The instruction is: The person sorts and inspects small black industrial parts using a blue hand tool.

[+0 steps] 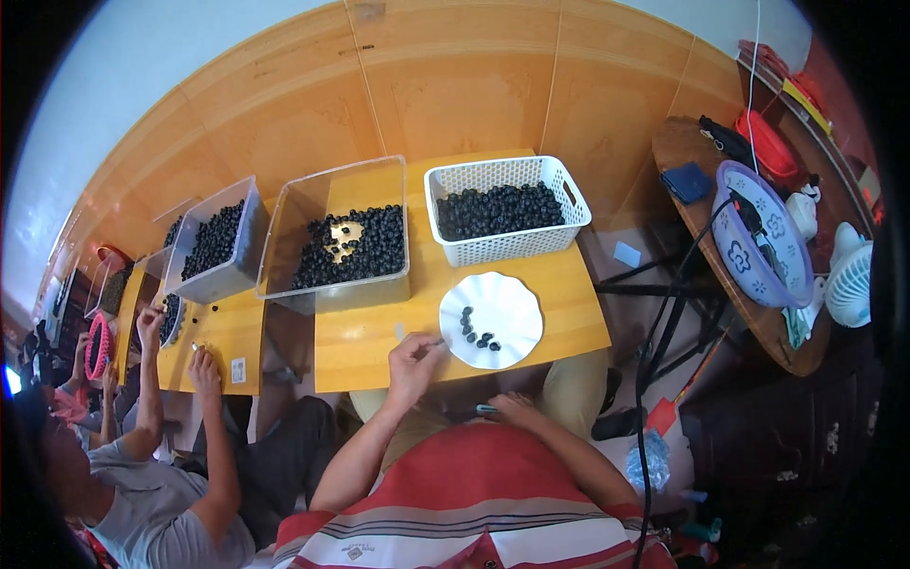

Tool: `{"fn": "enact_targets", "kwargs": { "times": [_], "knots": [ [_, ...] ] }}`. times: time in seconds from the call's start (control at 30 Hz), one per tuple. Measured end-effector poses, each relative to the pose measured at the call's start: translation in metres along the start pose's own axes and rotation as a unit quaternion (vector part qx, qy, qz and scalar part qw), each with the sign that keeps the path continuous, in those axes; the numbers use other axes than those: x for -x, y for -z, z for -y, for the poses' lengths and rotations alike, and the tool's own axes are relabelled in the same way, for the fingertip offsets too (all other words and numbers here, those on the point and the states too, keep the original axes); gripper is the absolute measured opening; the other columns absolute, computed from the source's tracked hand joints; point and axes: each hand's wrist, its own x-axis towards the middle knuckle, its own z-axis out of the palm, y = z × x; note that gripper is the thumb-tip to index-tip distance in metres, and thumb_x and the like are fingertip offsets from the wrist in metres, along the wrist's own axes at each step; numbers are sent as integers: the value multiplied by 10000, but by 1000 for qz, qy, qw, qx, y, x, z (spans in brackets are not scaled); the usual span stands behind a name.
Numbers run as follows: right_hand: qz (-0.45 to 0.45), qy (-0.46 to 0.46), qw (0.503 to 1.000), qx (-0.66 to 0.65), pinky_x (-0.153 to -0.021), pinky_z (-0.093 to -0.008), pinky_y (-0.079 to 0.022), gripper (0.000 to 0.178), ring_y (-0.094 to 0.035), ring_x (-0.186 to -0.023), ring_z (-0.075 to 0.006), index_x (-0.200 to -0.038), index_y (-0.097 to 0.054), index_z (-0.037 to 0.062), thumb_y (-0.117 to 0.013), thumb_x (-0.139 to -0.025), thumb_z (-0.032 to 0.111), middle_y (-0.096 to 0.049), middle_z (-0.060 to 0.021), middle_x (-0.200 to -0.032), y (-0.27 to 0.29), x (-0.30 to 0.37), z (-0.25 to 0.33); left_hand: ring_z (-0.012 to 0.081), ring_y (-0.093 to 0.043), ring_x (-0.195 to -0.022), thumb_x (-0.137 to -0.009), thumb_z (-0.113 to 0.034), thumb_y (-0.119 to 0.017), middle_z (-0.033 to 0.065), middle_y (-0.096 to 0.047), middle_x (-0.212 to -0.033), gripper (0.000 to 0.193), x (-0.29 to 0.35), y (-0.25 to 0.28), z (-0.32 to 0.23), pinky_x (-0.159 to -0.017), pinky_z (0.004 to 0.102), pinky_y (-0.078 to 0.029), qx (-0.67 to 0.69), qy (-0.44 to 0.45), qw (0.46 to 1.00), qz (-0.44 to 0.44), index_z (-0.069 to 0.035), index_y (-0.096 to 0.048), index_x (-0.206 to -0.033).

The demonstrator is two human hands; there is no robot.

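White and scalloped, the plate (517,315) is sitting near the table's (574,296) front edge, presumably keeping its dark berry-like pieces (467,330) within reach; 2 bulk containers, a perforated basket (507,250) and a clear bin (365,296), are standing behind. The left hand's (417,368) fingers are bending close together beside the rim, their hold impossible to tell; the right hand's (513,410) are gripping a small teal tool (485,409).

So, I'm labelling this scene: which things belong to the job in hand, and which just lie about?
Probably in use: dark balls, plate, white basket, nearest clear bin, teal item in the right hand.

Probably just lying about: basin, fan, blue pouch, blue card.
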Motion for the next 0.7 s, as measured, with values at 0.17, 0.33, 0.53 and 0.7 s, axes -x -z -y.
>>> {"fn": "enact_targets", "kwargs": {
  "times": [0.17, 0.33, 0.53, 0.7],
  "knots": [
    [-57, 4, 998, -37, -845, -500, -522, 341, -677, -942, -411, -996, -701, 112, -619, -940, 438, -715, -177, -986, 6, 33, -7, 107, -654, -783, -906, -2, -711, 59, -704, -907, 110, 9, -7, -18, -752, 241, -533, 83, 55, 995, 19, 38, -691, -1007],
    [-158, 22, 976, -146, -808, -463, -516, 400, -675, -928, -412, -1047, -671, 37, -633, -945, 422, -699, -227, -953, 44, 81, 23, 149, -690, -848, -917, 5, -687, 105, -722, -952, 138, 18, -18, -43, -805, 269, -561, 201, 138, 969, 43, 36, -682, -1051],
    [-236, 49, 940, -240, -825, -435, -518, 393, -680, -944, -399, -1146, -636, -1, -549, -1003, 354, -690, -246, -989, 86, 115, 54, 185, -710, -876, -930, 23, -661, 100, -715, -965, 147, 18, -24, -85, -846, 330, -611, 345, 168, 920, 75, 26, -668, -1077],
    [-289, 145, 900, -292, -842, -384, -511, 367, -679, -959, -363, -1193, -629, -55, -425, -1062, 219, -683, -229, -1056, 124, 128, 75, 183, -713, -882, -934, 13, -656, 107, -718, -972, 156, 25, -26, -109, -838, 334, -614, 398, 157, 895, 123, 4, -669, -1089]
  ]
}}
